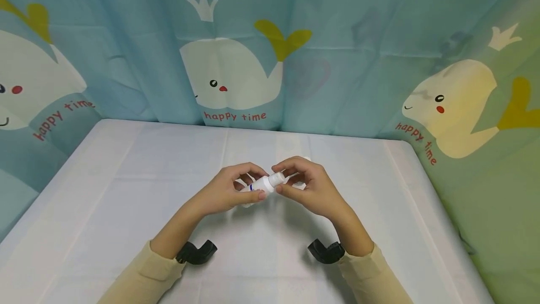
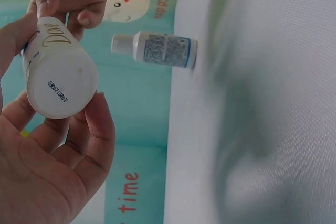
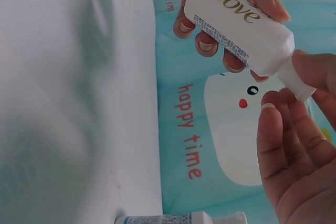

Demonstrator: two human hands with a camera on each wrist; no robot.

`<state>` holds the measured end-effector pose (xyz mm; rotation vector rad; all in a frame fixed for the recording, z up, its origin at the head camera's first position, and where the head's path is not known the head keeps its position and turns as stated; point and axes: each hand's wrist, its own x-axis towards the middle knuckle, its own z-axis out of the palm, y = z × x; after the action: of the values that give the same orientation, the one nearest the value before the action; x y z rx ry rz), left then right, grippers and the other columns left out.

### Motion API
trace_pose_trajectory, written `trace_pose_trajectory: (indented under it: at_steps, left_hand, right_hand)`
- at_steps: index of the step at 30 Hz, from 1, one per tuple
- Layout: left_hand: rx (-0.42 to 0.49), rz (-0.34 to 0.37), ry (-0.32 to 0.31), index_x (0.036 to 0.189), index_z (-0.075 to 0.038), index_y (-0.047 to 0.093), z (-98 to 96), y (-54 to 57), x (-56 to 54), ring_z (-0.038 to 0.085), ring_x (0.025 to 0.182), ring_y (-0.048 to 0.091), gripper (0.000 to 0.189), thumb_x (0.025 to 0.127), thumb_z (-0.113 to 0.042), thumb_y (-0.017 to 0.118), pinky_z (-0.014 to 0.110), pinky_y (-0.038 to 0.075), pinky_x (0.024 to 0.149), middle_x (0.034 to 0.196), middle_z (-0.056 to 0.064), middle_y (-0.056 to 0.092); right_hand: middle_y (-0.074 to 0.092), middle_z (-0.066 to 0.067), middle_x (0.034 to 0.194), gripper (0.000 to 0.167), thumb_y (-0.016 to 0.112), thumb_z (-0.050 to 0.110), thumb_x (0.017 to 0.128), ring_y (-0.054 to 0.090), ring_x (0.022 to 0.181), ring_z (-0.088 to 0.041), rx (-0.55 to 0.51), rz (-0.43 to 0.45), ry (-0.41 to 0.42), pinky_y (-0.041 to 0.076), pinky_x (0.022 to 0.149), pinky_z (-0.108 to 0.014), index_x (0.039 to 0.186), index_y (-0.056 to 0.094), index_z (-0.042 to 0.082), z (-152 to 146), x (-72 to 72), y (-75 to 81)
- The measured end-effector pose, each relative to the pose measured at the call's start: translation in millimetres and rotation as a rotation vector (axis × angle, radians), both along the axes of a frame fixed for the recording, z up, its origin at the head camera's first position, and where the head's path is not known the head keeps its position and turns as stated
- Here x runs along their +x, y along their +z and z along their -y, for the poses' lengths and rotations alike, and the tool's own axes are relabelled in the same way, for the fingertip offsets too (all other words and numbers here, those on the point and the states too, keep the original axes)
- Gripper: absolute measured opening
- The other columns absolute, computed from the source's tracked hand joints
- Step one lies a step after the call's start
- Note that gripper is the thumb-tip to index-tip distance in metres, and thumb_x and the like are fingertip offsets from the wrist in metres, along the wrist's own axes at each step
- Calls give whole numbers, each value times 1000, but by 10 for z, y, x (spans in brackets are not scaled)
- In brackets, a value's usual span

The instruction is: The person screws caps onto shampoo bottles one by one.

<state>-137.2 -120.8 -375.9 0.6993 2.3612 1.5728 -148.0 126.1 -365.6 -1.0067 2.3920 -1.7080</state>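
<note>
My left hand (image 1: 225, 190) grips a small white Dove lotion bottle (image 1: 262, 184) round its body, tilted above the table with the cap pointing right. In the right wrist view, gold lettering and a block of fine print show on the bottle (image 3: 236, 27); in the left wrist view its round base (image 2: 62, 85) bears a stamped number. Thumb and fingertips of my right hand (image 1: 314, 184) pinch the white cap (image 3: 294, 80). A second white bottle (image 2: 165, 50) with a blue band and a printed label stands upright on the table, mostly hidden behind my right hand in the head view.
A white cloth covers the table (image 1: 139, 210). Behind it hangs a blue-green curtain (image 1: 337, 74) printed with whales and red words. Black curved mounts (image 1: 197, 252) sit on both wrists, low over the table.
</note>
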Motion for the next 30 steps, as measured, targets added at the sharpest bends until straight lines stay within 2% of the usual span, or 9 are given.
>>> trace_pose_trajectory:
  at_steps: [5,10,15,23,27,30]
  left_hand:
    - [-4,-12,-8,115,-27,67,-12,5,9,19,97,59,31,86,-30,79,39,51,81,109,-9,66]
    - [-13,-19,-13,115,-29,67,-20,6,5,18,98,58,31,86,-31,79,39,51,81,109,-9,66]
    - [-25,-21,-3,114,-29,67,-12,-11,-19,18,98,58,32,85,-31,80,39,51,81,109,-10,66]
    - [-14,-20,-2,114,-29,67,-2,-10,-13,19,97,59,31,85,-30,79,39,51,80,108,-9,66]
    - [-14,-28,5,114,-29,67,16,-9,-9,19,97,59,31,86,-31,79,38,52,80,108,-9,66]
    - [-21,-33,17,114,-29,67,31,-16,-14,18,97,59,31,86,-31,79,38,52,80,109,-10,66]
  right_hand:
    - [69,-6,116,32,80,5,84,65,103,-18,-42,-34,2,58,80,-34,113,70,11,13,13,-2]
    - [70,-1,108,27,81,9,84,65,96,-16,-8,-54,-9,57,75,-32,108,72,13,4,24,-5]
    - [68,2,112,31,80,7,84,65,94,-18,20,-35,14,57,75,-32,113,71,13,-21,22,-6]
    - [71,-1,107,29,77,8,87,67,88,-17,30,-57,6,57,76,-32,115,70,8,-7,12,-16]
    - [70,-2,113,34,79,10,86,67,94,-17,41,-56,19,58,79,-33,119,69,10,-10,-6,-14]
    - [68,-5,123,38,78,6,86,66,104,-18,32,-64,58,58,82,-34,123,68,9,-17,-22,-7]
